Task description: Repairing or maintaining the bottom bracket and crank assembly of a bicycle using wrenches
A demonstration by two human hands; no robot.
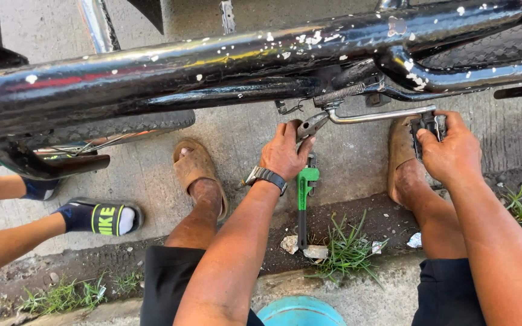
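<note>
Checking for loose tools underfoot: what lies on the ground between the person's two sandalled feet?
In the head view, a green pipe wrench lies on the concrete between the left foot and the right foot, beneath the left hand.

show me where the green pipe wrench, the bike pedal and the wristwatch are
green pipe wrench (303,192), head view, on its green handle.
bike pedal (428,125), head view, on the black block above the right hand's fingers.
wristwatch (265,177), head view, on its band at the left wrist.

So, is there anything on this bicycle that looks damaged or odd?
Yes. The black frame tube is chipped all over, with pale flecks where paint is missing. Below it, the left hand holds the crank arm and the right hand holds the pedal. A green pipe wrench lies on the ground.
</note>
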